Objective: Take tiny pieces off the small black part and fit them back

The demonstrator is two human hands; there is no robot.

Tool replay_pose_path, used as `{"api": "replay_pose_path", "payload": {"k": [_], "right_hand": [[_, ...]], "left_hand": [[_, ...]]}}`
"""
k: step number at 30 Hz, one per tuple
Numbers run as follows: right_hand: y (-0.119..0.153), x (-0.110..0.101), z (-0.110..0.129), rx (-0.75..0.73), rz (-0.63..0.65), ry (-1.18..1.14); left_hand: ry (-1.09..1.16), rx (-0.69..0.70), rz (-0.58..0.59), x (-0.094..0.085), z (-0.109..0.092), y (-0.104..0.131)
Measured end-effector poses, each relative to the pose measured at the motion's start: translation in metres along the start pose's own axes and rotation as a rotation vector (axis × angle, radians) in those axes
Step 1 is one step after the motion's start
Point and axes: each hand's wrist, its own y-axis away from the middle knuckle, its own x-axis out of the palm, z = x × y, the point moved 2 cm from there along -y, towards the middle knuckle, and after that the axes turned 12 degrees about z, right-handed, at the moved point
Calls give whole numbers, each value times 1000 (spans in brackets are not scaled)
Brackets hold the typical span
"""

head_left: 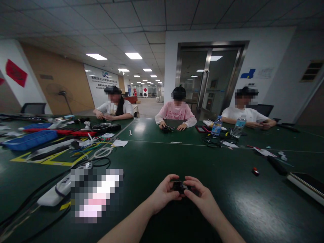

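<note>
A green table (202,158) carries a white power strip (50,196) toward its left edge; by the near edge, a person's left hand (164,192) and right hand (201,194), each grip narrow, hold a small black object (178,186) between their fingertips, left of a red item (255,171).

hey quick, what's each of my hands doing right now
Left hand: closed, holding a small black object.
Right hand: closed, holding the same object.
</note>
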Motion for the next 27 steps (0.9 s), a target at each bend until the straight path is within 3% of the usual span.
{"api": "replay_pose_path", "payload": {"k": [2,5,13,27], "right_hand": [[0,3,2,-11,26,214],[0,4,6,-2,76,351],[3,2,9,8,133,416],[3,2,7,14,88,436]], "left_hand": [[-2,16,-25,0,2,-1],[-9,6,-50,0,3,-2],[-21,-42,-59,2,3,-1],[-22,-65,-63,1,1,-1]]}}
